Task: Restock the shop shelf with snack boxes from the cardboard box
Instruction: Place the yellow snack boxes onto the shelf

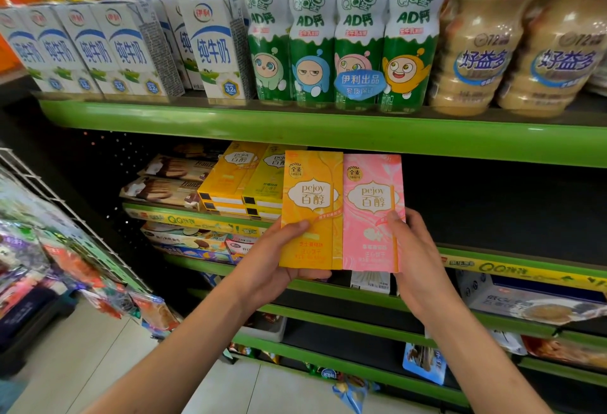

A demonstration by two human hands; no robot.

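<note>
Snack boxes, a yellow box [310,213] and a pink box [372,216], are being held upright side by side before the shelf [492,203], likely for placing together; left hand [279,262] is gripping yellow, right hand [414,259] pink.

Your left hand [276,262] and right hand [415,269] are bare, with no gloves, rings or watch on them. Both forearms are uncovered as far as the bottom edge of the view. Your fingernails are short and unpainted.
</note>
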